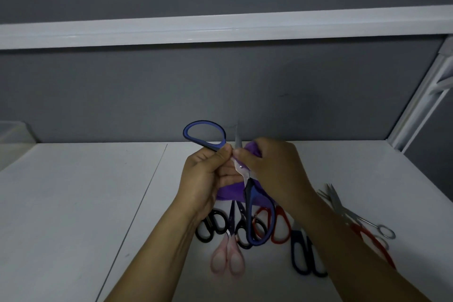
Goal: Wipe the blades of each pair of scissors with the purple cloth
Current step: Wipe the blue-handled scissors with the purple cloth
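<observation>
Fingers [221,154] of the left hand [206,179] curl round the blue-handled scissors [248,191], which are spread wide open above the bench [73,203]. The right hand [272,167] pinches the purple cloth [230,191] around one blade. Beneath them lie pink scissors [228,257], black scissors [210,228], red scissors [279,228], navy scissors [304,252] and silver scissors [343,211]. Beyond stands a grey wall [171,93] with a white shelf [220,29].

The white counter [73,203] offers bare surface on its left side, where a hand could pass. In the middle, the left hand [203,176] and right hand [274,169] hold large blue-handled scissors [249,213] and a purple cloth [229,194] above a cluster of black-handled scissors [213,228], pink-handled scissors [236,261], red-handled scissors [279,242] and navy-handled scissors [297,240]. Silver all-metal scissors [339,206] and a white slanted bracket [421,96] hem the right side.
</observation>
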